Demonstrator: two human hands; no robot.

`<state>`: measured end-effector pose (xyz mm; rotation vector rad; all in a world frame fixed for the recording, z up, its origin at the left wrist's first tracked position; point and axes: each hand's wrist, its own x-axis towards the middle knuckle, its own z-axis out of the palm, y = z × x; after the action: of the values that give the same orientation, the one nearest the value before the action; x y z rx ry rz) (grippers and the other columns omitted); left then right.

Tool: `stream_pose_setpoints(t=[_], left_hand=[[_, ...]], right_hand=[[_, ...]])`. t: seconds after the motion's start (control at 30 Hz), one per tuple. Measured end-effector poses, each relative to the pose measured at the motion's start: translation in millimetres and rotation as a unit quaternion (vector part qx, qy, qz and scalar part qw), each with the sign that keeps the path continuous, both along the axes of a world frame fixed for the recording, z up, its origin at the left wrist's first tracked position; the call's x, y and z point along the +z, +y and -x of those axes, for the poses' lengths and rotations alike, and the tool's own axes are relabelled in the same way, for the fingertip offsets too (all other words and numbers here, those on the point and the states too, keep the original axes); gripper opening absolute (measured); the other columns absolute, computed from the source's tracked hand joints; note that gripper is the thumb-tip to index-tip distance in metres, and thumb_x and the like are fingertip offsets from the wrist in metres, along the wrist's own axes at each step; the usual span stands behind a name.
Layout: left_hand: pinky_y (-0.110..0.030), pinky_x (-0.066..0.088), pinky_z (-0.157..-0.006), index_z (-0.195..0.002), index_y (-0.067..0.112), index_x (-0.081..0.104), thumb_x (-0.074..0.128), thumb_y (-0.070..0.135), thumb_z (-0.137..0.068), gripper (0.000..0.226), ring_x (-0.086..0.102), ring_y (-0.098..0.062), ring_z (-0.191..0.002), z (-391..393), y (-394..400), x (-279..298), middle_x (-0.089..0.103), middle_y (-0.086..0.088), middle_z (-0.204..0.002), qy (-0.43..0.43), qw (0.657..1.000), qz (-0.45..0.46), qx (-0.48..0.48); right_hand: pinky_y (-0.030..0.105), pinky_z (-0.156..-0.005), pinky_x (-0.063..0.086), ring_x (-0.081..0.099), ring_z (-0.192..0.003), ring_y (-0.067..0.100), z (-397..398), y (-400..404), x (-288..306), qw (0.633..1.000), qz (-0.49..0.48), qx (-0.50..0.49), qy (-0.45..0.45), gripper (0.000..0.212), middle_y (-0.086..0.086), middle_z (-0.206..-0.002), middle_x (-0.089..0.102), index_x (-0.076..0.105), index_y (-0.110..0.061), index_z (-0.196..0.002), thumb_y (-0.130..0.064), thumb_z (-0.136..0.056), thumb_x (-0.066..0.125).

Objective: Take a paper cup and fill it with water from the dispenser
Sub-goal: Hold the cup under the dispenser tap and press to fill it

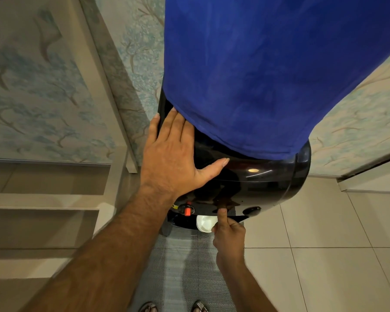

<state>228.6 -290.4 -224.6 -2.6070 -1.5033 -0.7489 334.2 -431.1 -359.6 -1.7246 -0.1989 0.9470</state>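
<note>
A black water dispenser (257,183) stands in front of me, its bottle wrapped in a blue cloth cover (268,75). My left hand (173,154) lies flat and open on the dispenser's top left, fingers spread. A white paper cup (204,223) sits under the middle of the dispenser's front, below the taps. My right hand (229,233) holds the cup from the right, with its index finger raised against the dispenser's front at the middle tap. A red tap (188,210) sits left of the cup and a dark tap (252,210) to its right. The cup's inside is hard to read.
A grey mat (185,262) lies on the tiled floor (324,233) in front of the dispenser. Beige shelves (43,206) stand to the left. Patterned wallpaper (43,86) covers the wall behind. My sandalled feet (173,307) show at the bottom edge.
</note>
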Motion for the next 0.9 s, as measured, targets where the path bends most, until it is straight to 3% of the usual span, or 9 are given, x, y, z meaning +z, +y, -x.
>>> stream_pose_setpoints(t=[0.9], left_hand=[[-0.054, 0.022, -0.123, -0.148, 0.003, 0.042, 0.041, 0.085, -0.081, 0.106, 0.036, -0.030, -0.148, 0.0, -0.2, 0.2, 0.045, -0.017, -0.155, 0.002, 1.000, -0.001, 0.001]], right_hand=[[0.025, -0.050, 0.029, 0.035, -0.038, 0.006, 2.3, 0.3, -2.1, 1.000, -0.027, 0.000, -0.003, 0.057, -0.008, -0.039, 0.043, 0.050, -0.019, -0.040, -0.032, -0.095, 0.058]])
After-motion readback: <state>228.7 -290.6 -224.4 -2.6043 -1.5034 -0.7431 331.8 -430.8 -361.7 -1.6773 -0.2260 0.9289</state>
